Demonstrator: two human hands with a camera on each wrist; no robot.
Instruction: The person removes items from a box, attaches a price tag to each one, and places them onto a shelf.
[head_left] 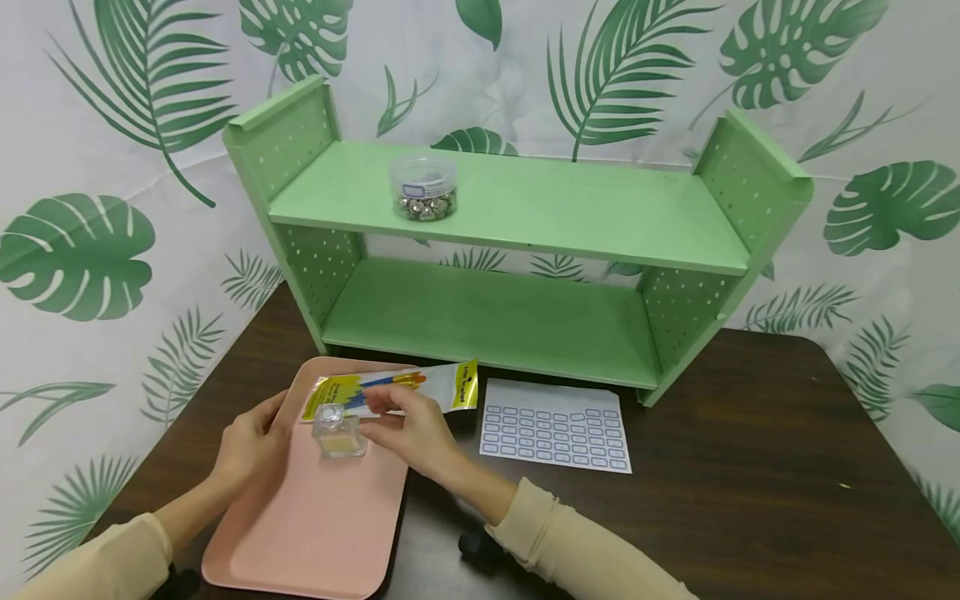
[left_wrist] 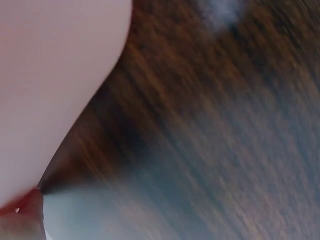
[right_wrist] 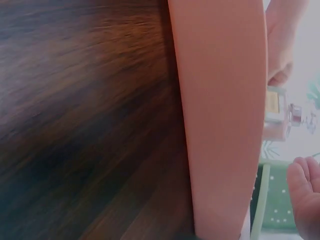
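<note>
On the pink tray (head_left: 322, 517) stands a square clear glass bottle (head_left: 339, 433) with a round clear stopper and a pale yellow patch. My left hand (head_left: 251, 446) grips the left rim of the tray; in the left wrist view a fingertip (left_wrist: 27, 215) shows at the tray's edge. My right hand (head_left: 408, 425) is over the tray's right side, just right of the bottle. In the right wrist view its fingers (right_wrist: 300, 185) are apart from the bottle (right_wrist: 275, 112) and hold nothing. A yellow-and-clear packet of paintbrushes (head_left: 390, 390) lies across the tray's far end.
A green two-tier shelf (head_left: 487, 321) stands behind the tray. On its upper board sits a clear round jar (head_left: 423, 187) with small metallic pieces. A sheet of blue-bordered labels (head_left: 555, 425) lies on the dark wooden table (head_left: 735, 475), right of the packet.
</note>
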